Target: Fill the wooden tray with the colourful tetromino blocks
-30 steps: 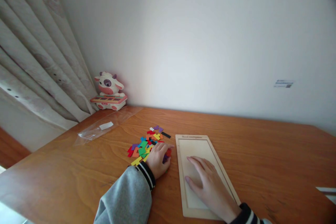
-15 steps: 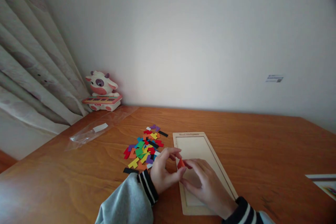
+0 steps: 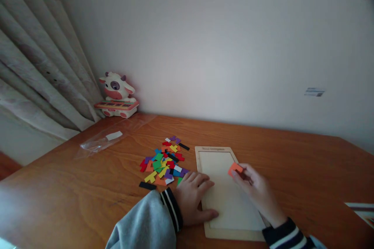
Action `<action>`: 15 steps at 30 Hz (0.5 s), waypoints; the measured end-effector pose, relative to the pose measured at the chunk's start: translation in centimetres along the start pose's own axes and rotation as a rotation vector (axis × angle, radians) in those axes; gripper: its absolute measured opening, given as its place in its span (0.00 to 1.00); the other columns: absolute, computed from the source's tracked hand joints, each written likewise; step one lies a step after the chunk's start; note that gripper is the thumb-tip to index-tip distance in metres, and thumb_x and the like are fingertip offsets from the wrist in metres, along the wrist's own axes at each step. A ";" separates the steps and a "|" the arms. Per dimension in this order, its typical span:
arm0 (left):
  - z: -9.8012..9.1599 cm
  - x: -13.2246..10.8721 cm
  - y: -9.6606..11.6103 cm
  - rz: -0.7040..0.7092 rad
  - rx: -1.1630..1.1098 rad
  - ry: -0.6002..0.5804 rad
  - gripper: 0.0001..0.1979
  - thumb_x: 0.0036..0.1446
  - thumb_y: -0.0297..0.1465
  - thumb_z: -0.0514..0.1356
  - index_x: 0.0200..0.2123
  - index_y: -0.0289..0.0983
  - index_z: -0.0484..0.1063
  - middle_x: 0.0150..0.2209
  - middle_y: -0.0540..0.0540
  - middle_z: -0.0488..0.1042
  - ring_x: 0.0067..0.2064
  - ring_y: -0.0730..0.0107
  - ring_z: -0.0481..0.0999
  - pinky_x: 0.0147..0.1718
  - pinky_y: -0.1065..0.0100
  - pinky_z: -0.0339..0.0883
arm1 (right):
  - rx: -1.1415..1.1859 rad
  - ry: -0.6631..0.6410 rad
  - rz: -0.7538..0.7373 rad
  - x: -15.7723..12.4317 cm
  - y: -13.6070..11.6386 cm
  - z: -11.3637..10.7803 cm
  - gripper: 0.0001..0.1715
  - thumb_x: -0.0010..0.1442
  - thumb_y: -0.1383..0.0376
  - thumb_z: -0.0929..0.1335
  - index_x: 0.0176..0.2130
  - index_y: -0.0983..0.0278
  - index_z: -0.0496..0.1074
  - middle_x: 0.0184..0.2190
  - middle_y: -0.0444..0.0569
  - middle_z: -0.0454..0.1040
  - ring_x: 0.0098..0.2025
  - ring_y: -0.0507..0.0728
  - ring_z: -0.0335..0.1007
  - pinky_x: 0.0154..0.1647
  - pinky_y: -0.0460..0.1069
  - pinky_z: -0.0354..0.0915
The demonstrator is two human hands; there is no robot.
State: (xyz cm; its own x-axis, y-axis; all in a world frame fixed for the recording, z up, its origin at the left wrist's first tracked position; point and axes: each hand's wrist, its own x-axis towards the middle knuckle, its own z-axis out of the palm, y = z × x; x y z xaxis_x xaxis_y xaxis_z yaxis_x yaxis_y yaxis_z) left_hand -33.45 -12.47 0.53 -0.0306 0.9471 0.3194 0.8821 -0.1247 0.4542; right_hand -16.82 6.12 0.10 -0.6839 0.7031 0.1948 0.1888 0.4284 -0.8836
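Pinched between the thumb and fingers of my right hand [image 3: 257, 190] is an orange puzzle piece [image 3: 234, 169], held over the right side of a shallow wooden puzzle tray [image 3: 214, 232]. My left hand [image 3: 194, 197] rests with its fingers apart on the tray's left edge, holding nothing. Beside that hand, to the left, lies a loose pile of flat coloured puzzle pieces [image 3: 157, 164] in red, green, yellow, purple, black, white, blue and orange. Part of the tray's left edge is hidden under the left hand.
A clear plastic bag [image 3: 101, 142] with a white label lies on the wooden table [image 3: 52, 194] at the left. Behind it a toy cow with a keyboard [image 3: 117, 97] stands near the curtain [image 3: 37, 58]. A printed sheet [image 3: 360, 211] shows at the right edge.
Both hands had been together at the orange piece. The left hand has let go and lowered onto the tray's edge. The right hand has carried the piece right.
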 end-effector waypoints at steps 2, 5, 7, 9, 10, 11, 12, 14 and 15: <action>0.0 0.0 -0.5 0.014 0.015 -0.029 0.33 0.53 0.47 0.65 0.59 0.40 0.64 0.58 0.39 0.68 0.57 0.50 0.69 0.57 0.49 0.62 | 0.036 0.011 0.038 0.2 0.6 -0.3 0.22 0.58 0.49 0.67 0.43 0.63 0.71 0.37 0.51 0.79 0.38 0.58 0.76 0.38 0.50 0.71; -0.1 0.1 -1.6 0.040 0.053 -0.021 0.29 0.56 0.45 0.64 0.57 0.39 0.66 0.60 0.38 0.67 0.59 0.50 0.67 0.58 0.50 0.62 | -0.010 -0.015 0.020 -0.1 0.9 0.3 0.23 0.59 0.49 0.67 0.44 0.63 0.73 0.35 0.51 0.79 0.37 0.59 0.76 0.40 0.52 0.72; -0.2 0.2 -2.1 0.020 0.087 0.009 0.24 0.58 0.43 0.62 0.54 0.39 0.68 0.58 0.38 0.68 0.57 0.51 0.69 0.55 0.50 0.65 | -0.020 -0.033 -0.020 -0.5 0.7 1.1 0.24 0.59 0.49 0.67 0.48 0.63 0.72 0.35 0.51 0.79 0.37 0.59 0.77 0.41 0.54 0.72; -0.4 0.2 -2.2 -0.013 0.104 0.035 0.18 0.62 0.39 0.59 0.53 0.39 0.69 0.54 0.39 0.71 0.53 0.54 0.72 0.52 0.53 0.69 | 0.005 -0.051 -0.061 -0.8 0.3 2.0 0.28 0.59 0.50 0.69 0.52 0.63 0.70 0.36 0.51 0.80 0.37 0.59 0.78 0.42 0.54 0.73; -0.5 0.3 -2.1 -0.022 0.104 0.047 0.16 0.64 0.36 0.57 0.53 0.39 0.70 0.53 0.40 0.72 0.52 0.55 0.72 0.51 0.54 0.69 | 0.015 -0.076 -0.076 -0.8 0.1 2.3 0.28 0.59 0.50 0.69 0.52 0.63 0.71 0.36 0.52 0.80 0.37 0.59 0.78 0.42 0.54 0.74; -0.6 0.3 -2.0 -0.026 0.099 0.058 0.14 0.65 0.33 0.54 0.53 0.39 0.69 0.52 0.40 0.73 0.51 0.57 0.73 0.51 0.55 0.69 | 0.018 -0.117 -0.090 -0.8 -0.2 2.6 0.26 0.59 0.50 0.69 0.51 0.63 0.72 0.36 0.52 0.80 0.38 0.59 0.78 0.42 0.54 0.74; -0.6 0.3 -1.9 -0.028 0.090 0.065 0.15 0.66 0.30 0.51 0.53 0.39 0.69 0.51 0.41 0.73 0.51 0.58 0.73 0.51 0.56 0.69 | 0.012 -0.168 -0.102 -0.7 -0.5 2.9 0.23 0.60 0.51 0.68 0.48 0.62 0.74 0.37 0.51 0.80 0.39 0.59 0.78 0.43 0.54 0.74; -0.8 0.3 -1.7 -0.025 0.064 0.071 0.17 0.64 0.25 0.49 0.54 0.38 0.68 0.51 0.42 0.74 0.50 0.60 0.74 0.51 0.59 0.69 | -0.032 -0.287 -0.134 -0.5 -1.2 3.2 0.18 0.63 0.52 0.66 0.44 0.61 0.76 0.39 0.50 0.80 0.40 0.58 0.77 0.45 0.53 0.72; -0.9 0.3 -1.6 -0.019 0.051 0.067 0.19 0.63 0.23 0.49 0.55 0.37 0.67 0.51 0.41 0.74 0.50 0.60 0.74 0.51 0.59 0.69 | -0.069 -0.338 -0.161 -0.4 -1.5 3.4 0.17 0.64 0.53 0.66 0.42 0.61 0.77 0.38 0.50 0.80 0.39 0.58 0.77 0.43 0.52 0.72</action>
State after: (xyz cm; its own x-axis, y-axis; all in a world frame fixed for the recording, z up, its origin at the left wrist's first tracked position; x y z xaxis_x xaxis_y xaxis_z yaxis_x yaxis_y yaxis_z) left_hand -35.34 -12.22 0.67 -0.0774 0.9268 0.3674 0.9040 -0.0901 0.4178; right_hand -19.18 3.29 -0.11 -0.9004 0.4017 0.1672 0.0992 0.5637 -0.8200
